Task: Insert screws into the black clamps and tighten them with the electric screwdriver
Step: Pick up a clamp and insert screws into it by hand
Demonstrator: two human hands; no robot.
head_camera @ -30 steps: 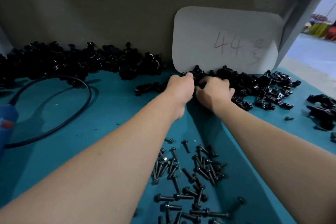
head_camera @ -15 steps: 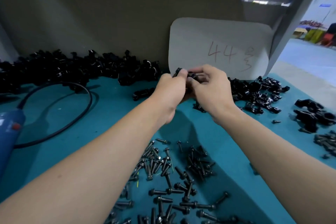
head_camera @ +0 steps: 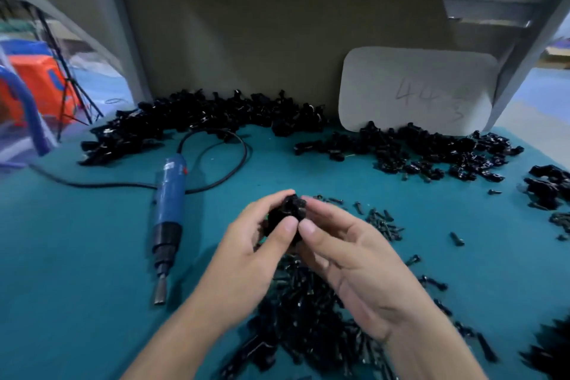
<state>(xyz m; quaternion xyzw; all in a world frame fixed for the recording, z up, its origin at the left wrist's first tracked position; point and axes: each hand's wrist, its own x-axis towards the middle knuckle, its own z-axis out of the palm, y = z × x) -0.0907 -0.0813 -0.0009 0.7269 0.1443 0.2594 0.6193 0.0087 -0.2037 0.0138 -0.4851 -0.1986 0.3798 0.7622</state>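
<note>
A black clamp (head_camera: 288,211) is pinched between my left hand (head_camera: 256,248) and my right hand (head_camera: 348,256), above the teal table near the middle of the view. Loose black screws (head_camera: 305,311) lie heaped under and behind my hands. The blue electric screwdriver (head_camera: 169,213) rests on the table left of my left hand, its bit pointing toward me. More black clamps are piled at the back right (head_camera: 431,151) and along the back left (head_camera: 200,117).
The screwdriver's black cable (head_camera: 228,163) loops across the teal table (head_camera: 77,256). A white card (head_camera: 416,89) marked 44 leans on the grey back wall. Further clamps (head_camera: 546,185) sit at the right edge. An orange object (head_camera: 30,83) stands beyond the table at left.
Both hands have pulled back from the far clamp pile toward me, bringing a clamp with them. The view has tilted, so the screwdriver now shows fully.
</note>
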